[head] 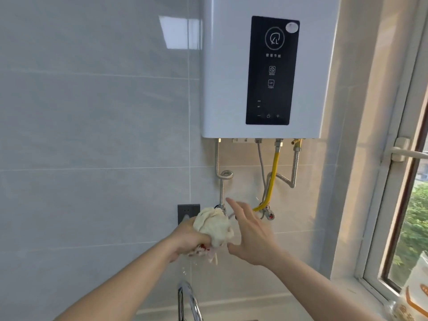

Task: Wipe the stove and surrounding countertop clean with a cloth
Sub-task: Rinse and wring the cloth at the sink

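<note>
The cloth [214, 227], cream with a red-marked end, is sitting bunched just below the frame's centre, and you are gripping it in your left hand [188, 239], fingers curled round its lower part. Water drops are falling from it toward the tap [187, 302] at the bottom centre. Your right hand [251, 235] is hovering just beside the cloth with fingers spread wide, holding nothing. Behind your hands a dark socket [188, 212] is sitting on the grey tiles. Above, a white heater [227, 89] is hanging at upper right, hoses [273, 172] running beneath it. A window [407, 205] is filling the right edge.
</note>
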